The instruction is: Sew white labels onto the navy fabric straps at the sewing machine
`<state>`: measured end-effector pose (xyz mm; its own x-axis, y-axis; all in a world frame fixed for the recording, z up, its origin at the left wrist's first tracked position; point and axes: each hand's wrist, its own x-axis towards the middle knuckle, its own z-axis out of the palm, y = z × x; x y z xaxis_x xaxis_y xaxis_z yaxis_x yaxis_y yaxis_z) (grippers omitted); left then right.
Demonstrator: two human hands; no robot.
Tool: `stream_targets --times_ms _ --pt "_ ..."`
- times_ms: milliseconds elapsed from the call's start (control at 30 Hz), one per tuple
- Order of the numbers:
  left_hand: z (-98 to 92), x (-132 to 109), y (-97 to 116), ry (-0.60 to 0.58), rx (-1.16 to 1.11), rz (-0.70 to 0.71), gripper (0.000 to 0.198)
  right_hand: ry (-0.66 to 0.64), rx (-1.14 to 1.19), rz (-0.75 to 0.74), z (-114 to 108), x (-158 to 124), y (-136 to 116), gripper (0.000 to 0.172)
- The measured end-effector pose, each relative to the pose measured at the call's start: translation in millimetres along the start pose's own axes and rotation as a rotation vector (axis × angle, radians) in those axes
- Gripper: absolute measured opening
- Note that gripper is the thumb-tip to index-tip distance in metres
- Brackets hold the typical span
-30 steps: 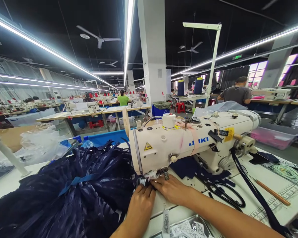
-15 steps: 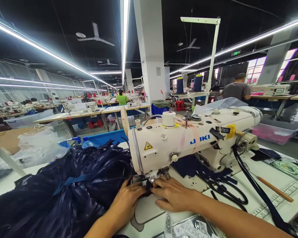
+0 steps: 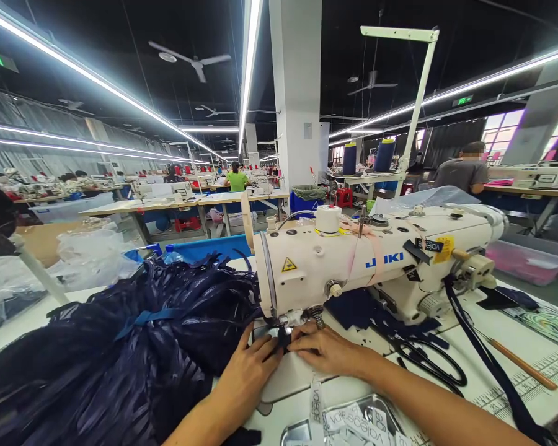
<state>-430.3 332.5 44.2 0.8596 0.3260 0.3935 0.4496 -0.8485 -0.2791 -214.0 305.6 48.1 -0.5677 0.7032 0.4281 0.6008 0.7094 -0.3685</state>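
A small dark piece of fabric (image 3: 284, 337) lies under the presser foot of a white JUKI sewing machine (image 3: 307, 272). My left hand (image 3: 253, 368) rests on the machine bed to the left of it, fingers stretched out and fingertips at the fabric's edge. From the other side, my right hand (image 3: 325, 350) has its thumb and fingers closed at the fabric, close to the needle area. The fingers partly hide the piece. Left of the machine head spreads a big bundle of navy strips (image 3: 167, 347), tied with a blue band (image 3: 151, 317).
Black scissors (image 3: 434, 362) and a wooden-handled tool (image 3: 523, 364) lie to the right. A metal tray (image 3: 291, 433) with printed labels (image 3: 353, 424) sits in front. Navy scraps (image 3: 353, 313) lie behind the arm. Thread cones (image 3: 384, 156) stand behind; other people sit farther off.
The camera view has shifted, so the scene sits farther right. My left hand has drawn slightly back from the needle with its fingers flatter. My right hand stays at the fabric.
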Motion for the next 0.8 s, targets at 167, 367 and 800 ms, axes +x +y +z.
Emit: stream_targets --times_ms 167,367,800 --pt "5.8 -3 -4 -0.013 0.02 0.057 0.032 -0.036 -0.19 -0.028 -4 -3 -11 0.026" --pt "-4.6 -6 -5 -0.128 0.085 0.044 0.041 -0.046 -0.253 -0.022 -2 -4 -14 0.022" --pt "3.8 -6 -24 -0.206 -0.013 0.093 0.049 -0.031 -0.322 -0.011 4 -3 -14 0.024"
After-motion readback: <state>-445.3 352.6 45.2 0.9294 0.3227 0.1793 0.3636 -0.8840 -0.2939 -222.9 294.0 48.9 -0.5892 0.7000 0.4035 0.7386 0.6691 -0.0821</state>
